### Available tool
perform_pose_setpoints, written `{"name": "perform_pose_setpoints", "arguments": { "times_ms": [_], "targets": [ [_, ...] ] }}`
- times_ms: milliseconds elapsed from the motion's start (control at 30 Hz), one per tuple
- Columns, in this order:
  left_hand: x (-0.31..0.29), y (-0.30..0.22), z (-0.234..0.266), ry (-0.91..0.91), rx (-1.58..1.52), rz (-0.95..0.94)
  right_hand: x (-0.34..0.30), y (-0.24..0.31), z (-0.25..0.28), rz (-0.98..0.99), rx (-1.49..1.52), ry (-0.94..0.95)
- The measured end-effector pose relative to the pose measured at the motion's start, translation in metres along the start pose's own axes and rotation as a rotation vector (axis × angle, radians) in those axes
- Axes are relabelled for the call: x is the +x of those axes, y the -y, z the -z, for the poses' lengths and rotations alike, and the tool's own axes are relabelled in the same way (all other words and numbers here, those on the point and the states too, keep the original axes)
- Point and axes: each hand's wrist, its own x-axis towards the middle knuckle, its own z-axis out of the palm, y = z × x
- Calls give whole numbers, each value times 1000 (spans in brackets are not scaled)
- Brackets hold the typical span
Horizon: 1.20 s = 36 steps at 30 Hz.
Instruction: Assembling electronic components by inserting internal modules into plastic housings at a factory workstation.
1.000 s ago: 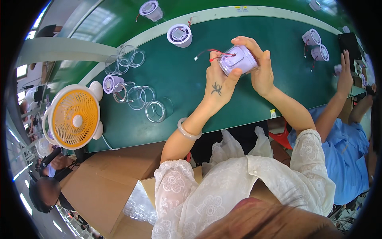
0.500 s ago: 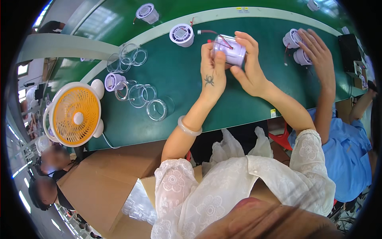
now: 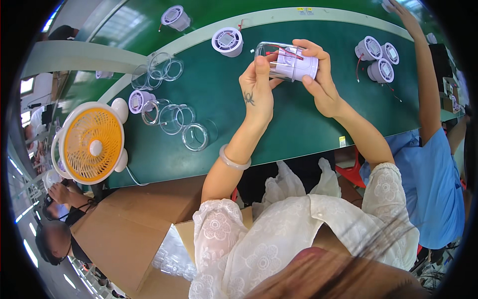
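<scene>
White cylindrical part (image 3: 297, 64) with a clear cup-like shell (image 3: 269, 57) at its left end, held sideways above the green bench (image 3: 308, 124), near the far white strip. A red wire (image 3: 279, 52) runs along the part's top, under the clear shell.

Right hand (image 3: 321, 82): fingers curled over the top and right end of the white part, thumb beneath, clamped on it. Left hand (image 3: 256, 87): thumb and forefinger pressed against the clear shell, the other fingers folded behind; a small dark mark on the back of the hand, a pale bangle (image 3: 234, 160) on the wrist.

Just beyond the held piece, on the bench: a white round unit (image 3: 227, 41) lying face up. Further back, on the lighter green strip, another one (image 3: 175, 18). To the right, a cluster of three like units (image 3: 377, 56) with red leads, near another person's arm (image 3: 423, 74) reaching up along the bench; that person wears a blue shirt.

Left of the hands: several clear rings and cups (image 3: 181, 122) scattered, some overlapping, with one white round unit (image 3: 139, 99) among them. At the bench's left end, a small orange-and-white fan (image 3: 92, 144), grille facing up.

Below the bench edge: open cardboard box (image 3: 134, 234) holding clear plastic bags (image 3: 172, 256).
</scene>
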Motion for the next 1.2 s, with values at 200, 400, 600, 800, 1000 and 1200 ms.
{"name": "perform_pose_setpoints", "arguments": {
  "times_ms": [200,400,600,800,1000,1200],
  "targets": [
    [-3,1,-2,24,45,4,-3,-1,-3,-2,-109,-100],
    [-4,1,1,43,71,13,-4,-9,-2,-40,75,-154],
    [-5,2,-2,96,26,36,-2,-3,-5,-104,139,-196],
    [-2,-4,2,462,417,23,-2,3,9,1,102,-14],
    [-9,2,2,525,427,-62,2,25,20,-173,151,30],
    [-11,2,-5,563,691,-333,-2,20,15,-165,67,-21]
  ]
}}
